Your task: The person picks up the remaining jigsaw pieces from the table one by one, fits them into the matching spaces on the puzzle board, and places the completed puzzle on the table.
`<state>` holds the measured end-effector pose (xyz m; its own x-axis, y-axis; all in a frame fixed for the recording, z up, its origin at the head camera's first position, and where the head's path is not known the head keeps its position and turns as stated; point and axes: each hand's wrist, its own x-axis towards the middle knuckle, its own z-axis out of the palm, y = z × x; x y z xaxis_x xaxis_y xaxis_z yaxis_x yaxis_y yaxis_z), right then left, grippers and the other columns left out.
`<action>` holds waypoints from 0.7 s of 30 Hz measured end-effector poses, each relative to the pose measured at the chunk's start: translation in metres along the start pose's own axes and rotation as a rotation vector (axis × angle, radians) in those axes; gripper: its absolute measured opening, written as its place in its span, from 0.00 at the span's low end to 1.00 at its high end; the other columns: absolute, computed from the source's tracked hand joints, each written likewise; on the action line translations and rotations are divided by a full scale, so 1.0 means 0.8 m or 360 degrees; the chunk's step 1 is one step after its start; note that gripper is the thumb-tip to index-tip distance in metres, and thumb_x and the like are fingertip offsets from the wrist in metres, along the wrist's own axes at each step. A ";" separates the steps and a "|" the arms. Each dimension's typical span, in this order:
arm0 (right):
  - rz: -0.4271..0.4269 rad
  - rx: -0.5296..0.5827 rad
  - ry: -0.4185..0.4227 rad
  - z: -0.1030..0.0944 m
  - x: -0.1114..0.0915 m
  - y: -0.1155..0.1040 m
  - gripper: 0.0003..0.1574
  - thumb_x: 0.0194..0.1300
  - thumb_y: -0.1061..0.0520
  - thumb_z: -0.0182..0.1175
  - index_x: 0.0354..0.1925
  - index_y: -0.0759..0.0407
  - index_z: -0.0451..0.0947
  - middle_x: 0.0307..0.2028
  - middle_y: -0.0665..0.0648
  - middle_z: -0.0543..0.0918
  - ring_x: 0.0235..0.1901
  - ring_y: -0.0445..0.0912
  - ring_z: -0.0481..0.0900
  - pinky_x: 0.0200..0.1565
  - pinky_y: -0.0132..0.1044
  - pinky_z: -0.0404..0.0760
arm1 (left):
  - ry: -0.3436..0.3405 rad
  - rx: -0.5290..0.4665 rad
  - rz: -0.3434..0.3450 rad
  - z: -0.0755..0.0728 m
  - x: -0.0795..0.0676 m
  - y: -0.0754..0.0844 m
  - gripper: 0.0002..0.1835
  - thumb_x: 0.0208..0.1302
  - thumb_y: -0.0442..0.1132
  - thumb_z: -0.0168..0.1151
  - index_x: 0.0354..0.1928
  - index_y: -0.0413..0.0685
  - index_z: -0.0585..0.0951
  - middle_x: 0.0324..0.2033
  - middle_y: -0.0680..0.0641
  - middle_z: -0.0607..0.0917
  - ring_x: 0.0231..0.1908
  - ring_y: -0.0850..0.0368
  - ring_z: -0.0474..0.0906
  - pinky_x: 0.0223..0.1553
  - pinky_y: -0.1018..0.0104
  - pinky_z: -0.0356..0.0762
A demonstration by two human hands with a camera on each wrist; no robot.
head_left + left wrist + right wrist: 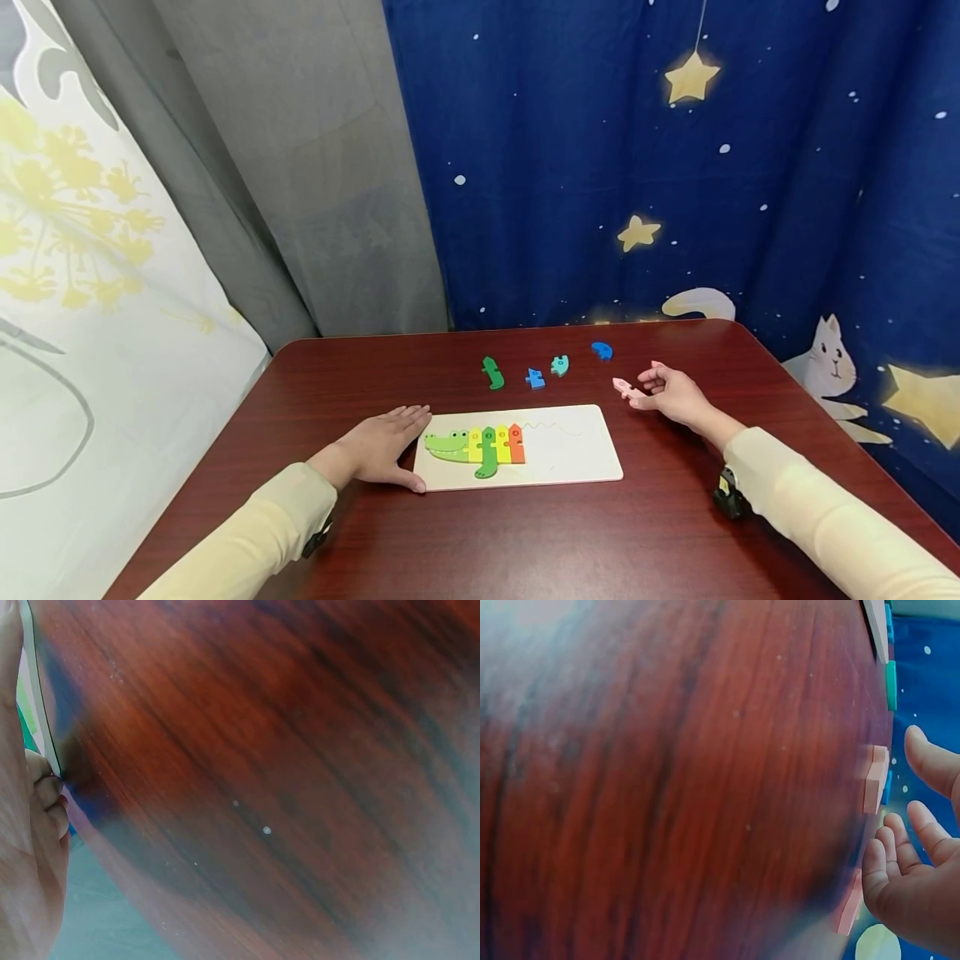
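Observation:
My left hand (pixel 386 446) lies at the left end of a pale wooden puzzle board (pixel 570 454), its thumb by the near corner and fingers along the far corner. On the board a crocodile head (pixel 448 447) joins yellow, green and orange body pieces (pixel 489 450). To the right of the board, my right hand (pixel 678 398) hovers over a pink puzzle piece (pixel 624 387), thumb and fingers apart. In the right wrist view a gap separates the fingers from that pink piece (pixel 876 780). A second pink piece (pixel 850 904) lies beyond the fingers, mostly hidden in the head view.
Behind the board lie a green leg-shaped piece (pixel 492 372), a blue piece (pixel 535 378), a teal piece (pixel 560 365) and a curved blue piece (pixel 602 351). The dark red table (pixel 360 375) ends at grey and blue curtains (pixel 562 167).

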<state>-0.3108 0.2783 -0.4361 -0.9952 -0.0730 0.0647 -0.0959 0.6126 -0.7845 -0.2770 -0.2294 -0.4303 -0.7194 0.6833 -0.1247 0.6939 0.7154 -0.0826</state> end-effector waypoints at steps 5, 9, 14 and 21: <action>-0.0008 -0.0022 0.0000 0.003 0.000 0.000 0.33 0.53 0.59 0.74 0.51 0.76 0.74 0.49 0.71 0.76 0.43 0.57 0.77 0.49 0.46 0.76 | 0.0011 0.0009 0.0001 0.002 0.001 -0.001 0.66 0.46 0.86 0.42 0.75 0.40 0.56 0.73 0.43 0.56 0.72 0.49 0.51 0.70 0.56 0.51; -0.0008 -0.0042 -0.0008 0.004 -0.001 -0.001 0.33 0.52 0.59 0.75 0.50 0.76 0.74 0.49 0.72 0.75 0.42 0.56 0.77 0.47 0.44 0.76 | 0.0013 0.0016 0.0003 0.003 0.001 -0.002 0.66 0.46 0.86 0.42 0.75 0.40 0.56 0.73 0.43 0.56 0.72 0.49 0.51 0.70 0.56 0.52; -0.0005 -0.0058 -0.0020 0.005 -0.001 -0.001 0.32 0.52 0.59 0.75 0.49 0.76 0.74 0.47 0.70 0.76 0.42 0.57 0.76 0.48 0.46 0.75 | 0.0008 0.0019 0.0010 0.004 0.002 -0.002 0.66 0.46 0.86 0.42 0.75 0.40 0.56 0.73 0.43 0.56 0.72 0.49 0.51 0.70 0.56 0.51; -0.0027 -0.0075 -0.0026 0.005 0.002 0.004 0.32 0.50 0.59 0.76 0.49 0.75 0.75 0.43 0.68 0.79 0.41 0.56 0.76 0.47 0.46 0.75 | 0.0024 0.0010 0.0018 0.002 0.002 -0.002 0.65 0.47 0.85 0.43 0.74 0.39 0.57 0.73 0.42 0.57 0.72 0.49 0.51 0.70 0.55 0.52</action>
<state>-0.3124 0.2769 -0.4406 -0.9931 -0.0962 0.0673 -0.1138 0.6474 -0.7536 -0.2789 -0.2298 -0.4323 -0.7119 0.6936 -0.1106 0.7021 0.7067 -0.0875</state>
